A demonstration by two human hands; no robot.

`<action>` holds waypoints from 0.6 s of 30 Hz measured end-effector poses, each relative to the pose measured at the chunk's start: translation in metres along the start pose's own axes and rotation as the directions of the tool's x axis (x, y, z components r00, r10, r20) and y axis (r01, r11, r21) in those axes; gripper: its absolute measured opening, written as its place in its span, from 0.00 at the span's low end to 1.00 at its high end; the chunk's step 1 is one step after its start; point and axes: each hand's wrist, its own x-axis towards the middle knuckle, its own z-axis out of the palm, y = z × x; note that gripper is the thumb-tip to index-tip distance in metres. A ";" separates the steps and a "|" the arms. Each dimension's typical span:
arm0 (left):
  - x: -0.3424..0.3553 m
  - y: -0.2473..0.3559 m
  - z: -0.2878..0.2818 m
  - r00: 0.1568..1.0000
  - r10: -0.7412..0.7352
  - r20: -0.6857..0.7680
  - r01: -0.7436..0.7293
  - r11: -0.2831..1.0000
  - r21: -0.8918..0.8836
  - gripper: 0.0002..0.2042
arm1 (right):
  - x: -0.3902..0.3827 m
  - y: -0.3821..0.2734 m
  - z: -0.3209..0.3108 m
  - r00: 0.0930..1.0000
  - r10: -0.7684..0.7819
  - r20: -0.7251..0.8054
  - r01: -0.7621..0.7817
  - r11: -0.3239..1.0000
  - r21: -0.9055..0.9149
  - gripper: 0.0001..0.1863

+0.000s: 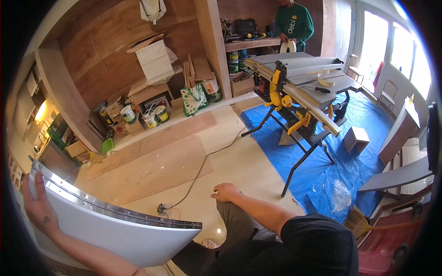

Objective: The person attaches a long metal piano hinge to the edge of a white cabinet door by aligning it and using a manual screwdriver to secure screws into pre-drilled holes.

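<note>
A large white panel (119,234) stands on edge at my lower left, with a long metal piano hinge (108,205) running along its top edge. My left hand (40,209) grips the panel's far left end, two fingers reaching up toward the hinge. Resting on my bent knee (232,216), my right hand (225,192) has its fingers curled together, and I see nothing in them. The panel's lower part runs out of sight near my left forearm.
A table saw (299,85) on a folding stand occupies a blue tarp (317,184) at the right. A black cord (200,170) crosses the floor boards. Paint buckets (161,113) line the back wall. Beyond the saw stands a person in a green top (294,25). A broom (363,225) lies lower right.
</note>
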 end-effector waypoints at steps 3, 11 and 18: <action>0.003 0.013 0.010 0.999 0.035 0.007 -0.035 0.999 -0.026 0.26 | -0.002 0.003 -0.003 1.000 0.010 0.002 -0.010 1.000 0.005 0.30; -0.004 0.045 0.010 0.993 0.108 -0.038 -0.108 0.994 0.007 0.19 | 0.008 -0.002 0.004 0.997 0.048 0.055 -0.046 0.999 -0.029 0.32; 0.004 0.093 -0.028 0.985 0.165 0.041 -0.152 0.963 -0.224 0.26 | 0.002 -0.004 0.002 0.990 -0.053 -0.131 0.051 0.999 -0.016 0.25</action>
